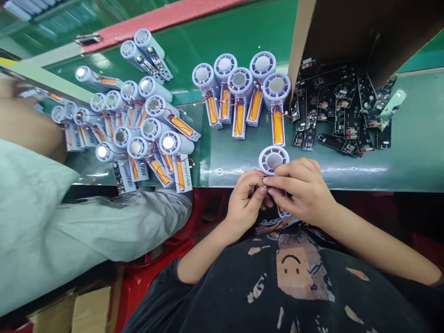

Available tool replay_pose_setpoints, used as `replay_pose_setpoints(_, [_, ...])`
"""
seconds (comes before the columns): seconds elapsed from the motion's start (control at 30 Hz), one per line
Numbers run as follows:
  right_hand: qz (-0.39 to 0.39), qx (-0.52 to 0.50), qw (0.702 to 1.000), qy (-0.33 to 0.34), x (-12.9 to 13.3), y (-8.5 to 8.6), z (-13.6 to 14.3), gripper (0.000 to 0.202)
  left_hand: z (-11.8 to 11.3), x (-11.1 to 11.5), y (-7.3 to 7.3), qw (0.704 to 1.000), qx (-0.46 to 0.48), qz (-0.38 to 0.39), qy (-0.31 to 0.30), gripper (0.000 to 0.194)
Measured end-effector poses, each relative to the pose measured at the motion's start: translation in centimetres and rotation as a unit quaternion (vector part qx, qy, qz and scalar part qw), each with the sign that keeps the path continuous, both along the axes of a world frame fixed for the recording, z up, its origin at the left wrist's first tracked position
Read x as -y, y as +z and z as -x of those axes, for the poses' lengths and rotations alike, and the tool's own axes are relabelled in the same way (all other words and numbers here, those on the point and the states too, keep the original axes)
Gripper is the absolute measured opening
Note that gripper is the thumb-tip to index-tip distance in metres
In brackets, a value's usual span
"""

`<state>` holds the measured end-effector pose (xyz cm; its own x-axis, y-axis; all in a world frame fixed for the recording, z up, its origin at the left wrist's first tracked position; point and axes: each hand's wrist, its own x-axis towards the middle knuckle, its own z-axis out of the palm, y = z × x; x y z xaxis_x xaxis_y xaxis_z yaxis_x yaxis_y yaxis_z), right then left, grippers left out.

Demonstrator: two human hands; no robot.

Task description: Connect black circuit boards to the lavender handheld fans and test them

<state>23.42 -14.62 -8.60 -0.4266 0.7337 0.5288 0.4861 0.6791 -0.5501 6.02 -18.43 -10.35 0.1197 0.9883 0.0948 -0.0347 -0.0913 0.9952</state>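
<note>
At the table's front edge a handheld fan [274,160] with a round lilac head lies in front of me, its handle mostly hidden under my hands. The handle's lower end, with a bit of orange, shows below my right hand. My left hand [248,196] is closed, thumb and fingers pinched just below the fan head. Opposite it, my right hand [301,187] pinches at the same spot, its fingertips meeting the left ones. Some small dark piece sits between the fingertips, too small and covered to name.
Several lilac fans [239,81] with orange batteries and wires stand behind my hands. More fans [152,106] crowd the left. Black circuit boards [347,111] lie heaped by a cardboard box [301,41] at right. A co-worker's sleeve [104,226] reaches in from the left.
</note>
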Motion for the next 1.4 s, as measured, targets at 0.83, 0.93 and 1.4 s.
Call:
replay_pose_setpoints(0.83, [-0.013,0.064,0.996,-0.065,0.2,1.2,0.3,0.017,0.1,0.1,1.0,0.998,-0.056,0.016,0.012,0.013])
replay_pose_setpoints(0.93, [-0.021,0.108,0.992,-0.067,0.3,1.7,0.3,0.025,0.1,0.0,1.1,0.996,-0.083,-0.007,0.010,0.012])
replay_pose_setpoints(1.4, [-0.049,0.186,0.979,-0.063,0.5,2.5,0.0,0.024,0.3,-0.2,1.3,0.970,-0.223,-0.099,0.013,0.018])
